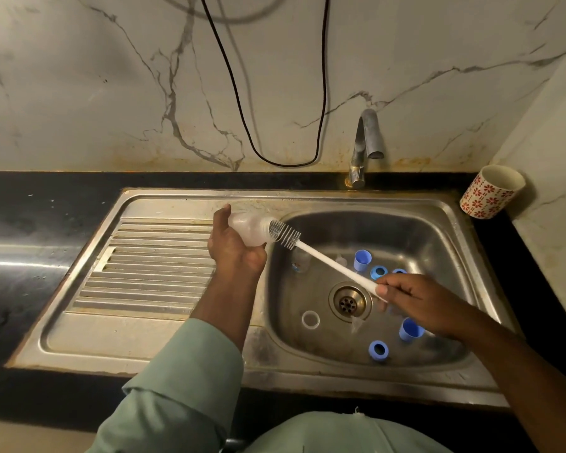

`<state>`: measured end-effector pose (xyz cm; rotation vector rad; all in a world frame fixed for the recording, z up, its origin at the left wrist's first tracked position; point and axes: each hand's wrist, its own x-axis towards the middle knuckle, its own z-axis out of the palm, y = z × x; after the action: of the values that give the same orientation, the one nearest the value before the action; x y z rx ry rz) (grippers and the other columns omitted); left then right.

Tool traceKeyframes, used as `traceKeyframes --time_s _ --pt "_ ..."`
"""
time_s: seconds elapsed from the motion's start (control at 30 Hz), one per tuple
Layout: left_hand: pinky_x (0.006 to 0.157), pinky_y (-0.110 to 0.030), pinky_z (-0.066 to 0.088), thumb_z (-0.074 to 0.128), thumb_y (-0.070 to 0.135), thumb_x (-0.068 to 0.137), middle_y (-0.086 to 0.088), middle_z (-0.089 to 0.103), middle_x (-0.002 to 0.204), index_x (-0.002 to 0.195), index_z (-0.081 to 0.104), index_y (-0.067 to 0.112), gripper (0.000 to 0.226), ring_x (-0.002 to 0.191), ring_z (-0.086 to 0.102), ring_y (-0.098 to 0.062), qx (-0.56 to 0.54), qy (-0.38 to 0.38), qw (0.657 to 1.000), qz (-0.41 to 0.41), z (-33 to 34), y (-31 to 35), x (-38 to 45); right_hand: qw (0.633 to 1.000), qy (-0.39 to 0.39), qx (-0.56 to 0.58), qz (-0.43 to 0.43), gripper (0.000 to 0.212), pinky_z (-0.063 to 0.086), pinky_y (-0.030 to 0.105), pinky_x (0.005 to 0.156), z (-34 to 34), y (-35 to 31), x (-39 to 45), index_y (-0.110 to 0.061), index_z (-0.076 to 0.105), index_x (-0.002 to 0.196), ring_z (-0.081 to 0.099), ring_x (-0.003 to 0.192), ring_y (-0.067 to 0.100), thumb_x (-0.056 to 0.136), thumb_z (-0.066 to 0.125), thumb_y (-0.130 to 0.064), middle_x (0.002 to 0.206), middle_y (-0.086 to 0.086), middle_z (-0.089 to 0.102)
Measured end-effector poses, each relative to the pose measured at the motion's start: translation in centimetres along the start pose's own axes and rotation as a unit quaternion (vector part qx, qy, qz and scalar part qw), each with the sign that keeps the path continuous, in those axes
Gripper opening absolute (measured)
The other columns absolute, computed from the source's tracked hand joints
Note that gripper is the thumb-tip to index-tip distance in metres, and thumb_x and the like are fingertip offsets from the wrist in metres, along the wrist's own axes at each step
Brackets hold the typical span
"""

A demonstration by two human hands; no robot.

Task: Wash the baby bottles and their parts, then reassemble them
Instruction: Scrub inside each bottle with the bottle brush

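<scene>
1. Left hand (234, 248) is wrapped round the bottle (247, 228) at frame centre, over the rim between drainboard and basin. Bottle lies on its side w/ mouth toward the basin, prob. so drips fall in.
2. Right hand (415, 300) pinches the brush (324, 256) by the far end of its handle, at centre right. The long reach lets the head go deep; bristles sit half in the mouth.
3. Bottle: cloudy translucent plastic, rounded. Brush: thin white stick, stubby clear bristles in a cylinder.
4. Loose parts wait in the sink (448, 217), lower right: blue caps (362, 260), blue rings (378, 349), a white ring (310, 319), a 2nd bottle (299, 261) and clear bits I can't make out.
5. Sink is dull scuffed steel w/ ribbed drainboard. Tap (366, 142) shows no water running.
6. Patterned cup (490, 191) sits at right on the dark counter.
</scene>
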<state>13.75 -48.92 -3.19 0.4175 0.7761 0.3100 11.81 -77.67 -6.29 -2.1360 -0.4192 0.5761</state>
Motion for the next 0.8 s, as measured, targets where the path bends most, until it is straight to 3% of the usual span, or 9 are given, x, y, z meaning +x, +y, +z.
traceKeyframes --time_s 0.13,0.17,0.23,0.3,0.4,0.53,0.6,0.7,0.8 --pt "0.091 -0.051 0.057 0.077 0.025 0.083 -0.017 0.060 0.136 0.142 0.045 0.016 0.068 0.113 0.065 -0.035 -0.005 0.034 0.999 0.025 -0.2 0.2 0.1 0.987 0.112 -0.089 -0.067 0.005 0.046 0.019 0.065 0.8 -0.5 0.4 -0.030 0.062 0.096 0.056 0.076 -0.002 0.091 0.061 -0.028 0.084 -0.012 0.055" --pt "0.089 -0.052 0.058 0.078 0.023 0.082 -0.018 0.059 0.137 0.141 0.045 0.016 0.068 0.112 0.066 -0.035 -0.007 0.040 0.999 0.032 -0.3 0.3 0.2 0.982 0.126 -0.118 -0.081 0.019 0.045 0.015 0.066 1.0 -0.5 0.3 -0.031 0.061 0.102 0.055 0.077 -0.003 0.085 0.069 -0.029 0.089 -0.017 0.052" --pt "0.086 -0.054 0.059 0.080 0.022 0.081 -0.018 0.059 0.135 0.139 0.045 0.018 0.068 0.109 0.067 -0.036 -0.007 0.048 0.998 0.043 -0.4 0.3 0.3 0.966 0.153 -0.186 -0.100 0.034 0.050 0.021 0.065 0.8 -0.4 0.2 -0.027 0.060 0.104 0.054 0.075 -0.003 0.076 0.079 -0.027 0.090 -0.022 0.049" --pt "0.082 -0.056 0.059 0.081 0.021 0.080 -0.018 0.059 0.132 0.138 0.045 0.019 0.068 0.106 0.067 -0.037 0.000 0.053 0.997 0.055 -0.4 0.2 0.4 0.953 0.181 -0.208 -0.122 0.025 0.053 0.031 0.061 0.3 -0.8 0.1 -0.020 0.063 0.098 0.055 0.070 0.003 0.078 0.078 -0.025 0.082 -0.016 0.054" --pt "0.073 -0.051 0.062 0.082 0.019 0.079 -0.017 0.060 0.130 0.136 0.048 0.017 0.066 0.104 0.068 -0.038 0.006 0.055 0.995 0.077 -0.3 0.2 0.5 0.946 0.164 -0.236 -0.154 0.016 0.048 0.032 0.058 -0.4 -1.6 0.4 -0.021 0.068 0.088 0.052 0.062 0.011 0.087 0.062 -0.035 0.068 -0.005 0.057" --pt "0.060 -0.038 0.060 0.081 0.021 0.080 -0.010 0.061 0.115 0.132 0.047 0.022 0.062 0.094 0.067 -0.030 0.026 0.060 0.992 0.112 -0.2 0.2 0.7 0.970 0.087 -0.202 -0.100 0.021 0.053 0.041 0.063 -0.7 -2.3 0.8 -0.038 0.053 0.076 0.057 0.059 0.013 0.095 0.045 -0.041 0.064 -0.003 0.058" --pt "0.060 -0.036 0.060 0.080 0.023 0.081 -0.006 0.059 0.115 0.133 0.047 0.025 0.062 0.096 0.065 -0.027 0.047 0.060 0.988 0.131 -0.3 0.2 0.8 0.970 0.093 -0.200 -0.104 0.011 0.054 0.033 0.065 -0.8 -2.5 1.1 -0.036 0.057 0.095 0.059 0.069 0.008 0.091 0.052 -0.045 0.077 -0.011 0.060" --pt "0.069 -0.037 0.059 0.080 0.026 0.081 -0.001 0.056 0.112 0.128 0.048 0.032 0.057 0.101 0.061 -0.025 0.079 0.071 0.981 0.159 -0.6 0.1 1.1 0.962 0.082 -0.241 -0.100 0.058 0.049 0.019 0.065 -1.3 -2.6 1.3 -0.027 0.052 0.120 0.059 0.082 0.010 0.072 0.080 -0.040 0.101 -0.010 0.052" --pt "0.085 -0.044 0.060 0.081 0.025 0.081 0.000 0.056 0.110 0.120 0.049 0.035 0.051 0.103 0.061 -0.024 0.095 0.069 0.975 0.187 -0.8 0.1 1.5 0.939 0.115 -0.297 -0.132 0.034 0.040 0.018 0.060 -1.5 -2.6 1.3 -0.021 0.060 0.098 0.054 0.071 0.008 0.074 0.082 -0.030 0.086 -0.009 0.052"
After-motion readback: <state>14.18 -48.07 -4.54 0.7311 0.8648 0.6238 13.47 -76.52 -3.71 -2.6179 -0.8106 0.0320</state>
